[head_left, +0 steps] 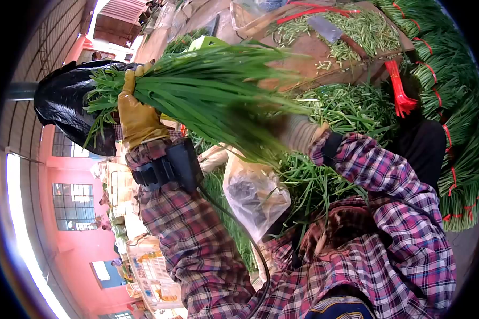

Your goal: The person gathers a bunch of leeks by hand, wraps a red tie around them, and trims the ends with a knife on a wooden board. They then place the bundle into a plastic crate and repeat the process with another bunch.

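Note:
My left hand (134, 109), in a yellow rubber glove, is closed around a bunch of long flat green leaves that look like garlic chives (197, 85). The bunch is raised, and its leaves fan out to the right in the view. My right hand (298, 133), in a pale striped glove, is beside the far part of the leaves. Motion smears it, so whether its fingers grip any leaves does not show. Loose green leaves (351, 111) lie piled by my right forearm, and more (319, 178) are below it.
A cleaver (338, 34) lies among cut stalk pieces (367, 32) on a board. Red ties (401, 90) hang from its edge. Several red-tied bundles (442, 95) line the right side. A clear plastic bag (255, 194) and a black plastic bag (64, 101) are nearby.

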